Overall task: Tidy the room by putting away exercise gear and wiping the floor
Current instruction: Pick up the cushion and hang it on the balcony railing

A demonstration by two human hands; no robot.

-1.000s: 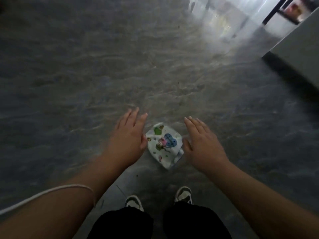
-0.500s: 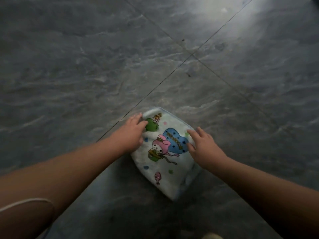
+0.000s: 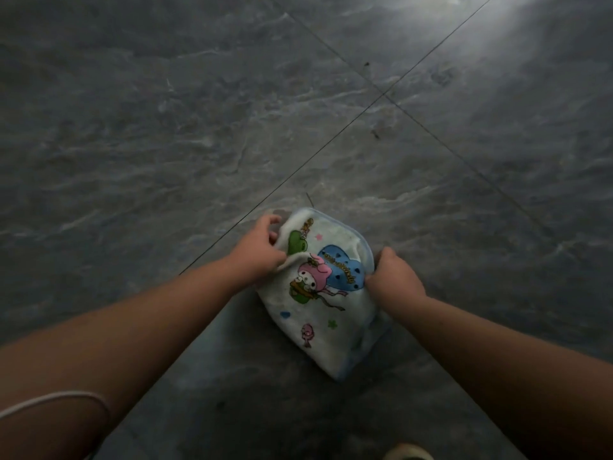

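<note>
A small white cloth (image 3: 326, 313) with a cartoon print and a blue hem lies on the dark grey stone-tile floor (image 3: 166, 144). My left hand (image 3: 258, 252) pinches its upper left edge, and the fabric bunches up under the fingers. On the cloth's right edge, my right hand (image 3: 393, 278) grips the fabric with curled fingers. Both forearms reach down from the bottom corners of the view.
Thin grout lines (image 3: 331, 141) cross the floor diagonally above the cloth. A bright patch of light falls on the tiles at the top right. The toe of a shoe (image 3: 409, 452) shows at the bottom edge. A white cord (image 3: 49, 400) loops over my left arm.
My hands went from hovering open beside the cloth to touching it, and now both have closed on its edges. The view has dropped closer to the floor.
</note>
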